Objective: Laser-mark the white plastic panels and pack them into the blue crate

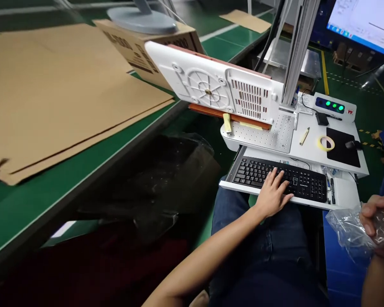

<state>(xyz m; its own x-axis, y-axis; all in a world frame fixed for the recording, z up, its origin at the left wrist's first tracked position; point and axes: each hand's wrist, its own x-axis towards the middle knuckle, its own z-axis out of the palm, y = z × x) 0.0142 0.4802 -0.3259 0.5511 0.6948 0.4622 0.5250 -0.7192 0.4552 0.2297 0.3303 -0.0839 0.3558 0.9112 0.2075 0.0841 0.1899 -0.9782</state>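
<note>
My left hand (273, 195) rests with fingers spread over the black keyboard (256, 169), which lies in a pulled-out white drawer tray (342, 194). At the right edge my right hand (379, 217) is closed round a crumpled clear plastic bag (345, 226); part of this hand is cut off by the frame. Above the keyboard stands a large white plastic panel (211, 81) with a round ribbed grille and slots, tilted on a reddish-brown holder (211, 111). The holder sits at a perforated metal plate (272, 138).
Right of the plate are a yellow tape roll (326, 143), a cutter (304, 136), a mouse (353, 145) and a control box (334, 105) with green lights. A metal column (299, 51) rises behind. Left, cardboard sheets (57, 94) lie on a green bench (48, 200). A monitor (365, 25) hangs upper right.
</note>
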